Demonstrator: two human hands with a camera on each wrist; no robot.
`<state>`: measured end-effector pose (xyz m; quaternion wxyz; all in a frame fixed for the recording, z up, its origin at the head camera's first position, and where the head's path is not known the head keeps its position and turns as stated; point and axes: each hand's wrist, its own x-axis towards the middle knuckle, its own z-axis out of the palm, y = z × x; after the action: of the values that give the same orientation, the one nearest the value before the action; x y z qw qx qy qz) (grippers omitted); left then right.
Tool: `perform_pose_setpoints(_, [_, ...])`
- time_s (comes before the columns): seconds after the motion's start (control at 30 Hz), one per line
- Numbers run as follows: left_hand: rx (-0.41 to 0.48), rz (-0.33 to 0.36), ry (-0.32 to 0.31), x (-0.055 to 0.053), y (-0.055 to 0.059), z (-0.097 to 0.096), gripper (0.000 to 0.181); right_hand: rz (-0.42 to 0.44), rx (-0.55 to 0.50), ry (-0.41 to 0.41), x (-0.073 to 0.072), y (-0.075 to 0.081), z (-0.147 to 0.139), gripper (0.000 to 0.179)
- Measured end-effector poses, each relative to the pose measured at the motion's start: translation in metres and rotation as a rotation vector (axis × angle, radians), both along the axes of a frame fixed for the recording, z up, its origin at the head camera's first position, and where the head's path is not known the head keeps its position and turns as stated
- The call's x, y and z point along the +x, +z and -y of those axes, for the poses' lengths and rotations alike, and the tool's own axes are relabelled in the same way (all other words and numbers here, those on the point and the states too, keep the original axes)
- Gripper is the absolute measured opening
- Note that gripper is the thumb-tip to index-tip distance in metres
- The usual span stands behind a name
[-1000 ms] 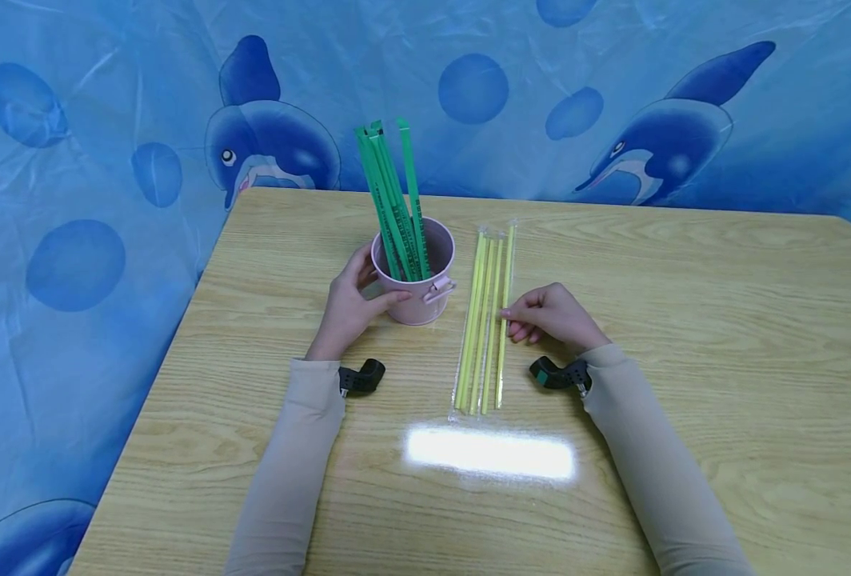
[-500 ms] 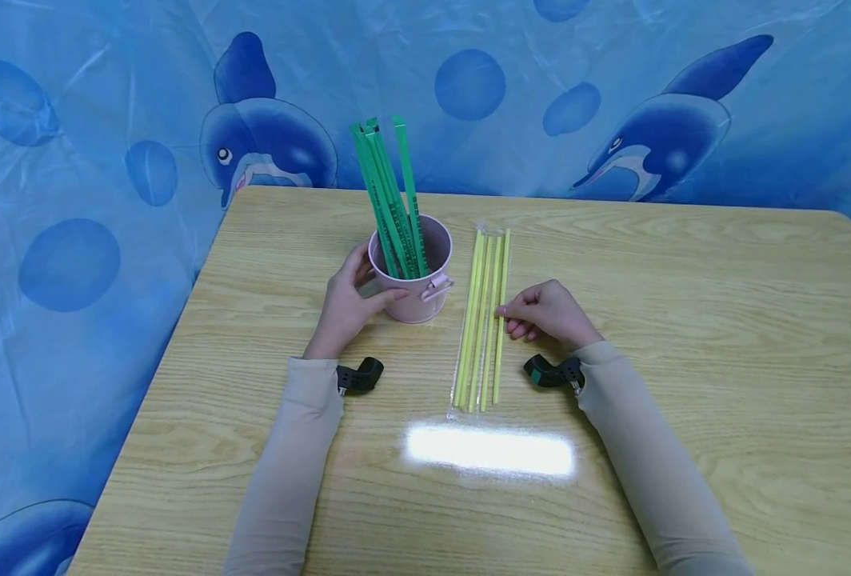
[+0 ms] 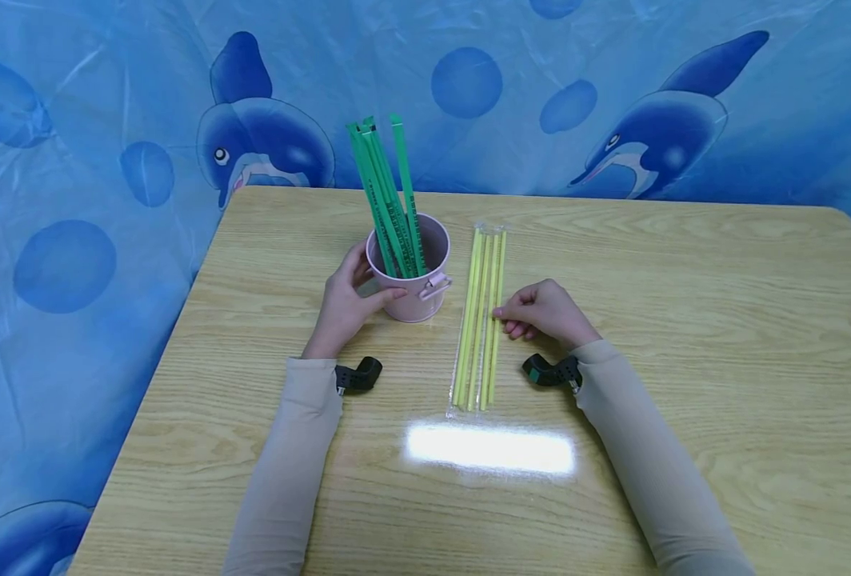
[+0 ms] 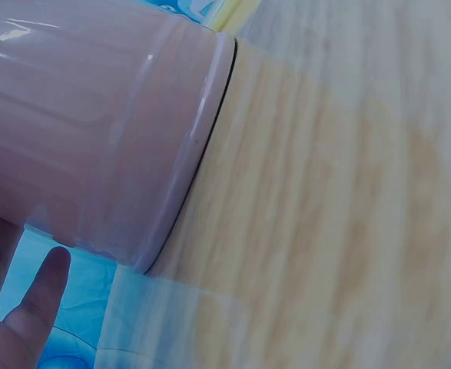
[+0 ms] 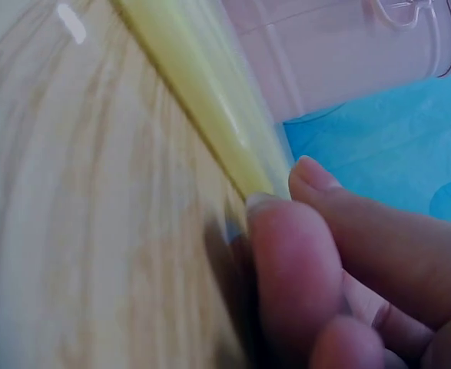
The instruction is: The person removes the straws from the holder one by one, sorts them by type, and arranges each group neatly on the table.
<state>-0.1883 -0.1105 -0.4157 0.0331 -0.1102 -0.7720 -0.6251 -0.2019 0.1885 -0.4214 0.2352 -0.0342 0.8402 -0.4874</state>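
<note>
A pink bucket (image 3: 413, 302) stands upright on the table, with several long green printed packets (image 3: 388, 210) leaning inside it. My left hand (image 3: 342, 308) holds the bucket from its left side, thumb across the front and fingers behind. To the bucket's right lie several yellow straws (image 3: 473, 320) in clear wrappers, side by side. My right hand (image 3: 549, 312) pinches the rightmost yellow straw (image 3: 494, 356) between thumb and finger near its middle. In the right wrist view those fingertips meet at the edge of the straw (image 5: 202, 92); the other fingers are curled beneath.
Both hands work over a wooden table (image 3: 721, 360). Blue sheeting with dolphins (image 3: 274, 144) hangs behind and to the left. A bright light reflection (image 3: 490, 448) shows on the tabletop in front of the straws.
My right hand has shifted the rightmost yellow straw left and slightly nearer the others, closing the gap. My left hand stays on the bucket. The head view has shifted slightly.
</note>
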Motion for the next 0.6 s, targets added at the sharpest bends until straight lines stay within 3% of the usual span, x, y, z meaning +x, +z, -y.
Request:
perform_pose_setpoints(0.43, [-0.014,0.001,0.006,-0.001,0.0,0.001,0.077,-0.121,0.066,0.072,-0.001,0.005,0.01,0.02])
perform_pose_setpoints(0.6, [-0.01,0.012,0.002,0.0,-0.001,0.0,0.078,-0.131,0.069,0.072,-0.004,0.004,0.013,0.018])
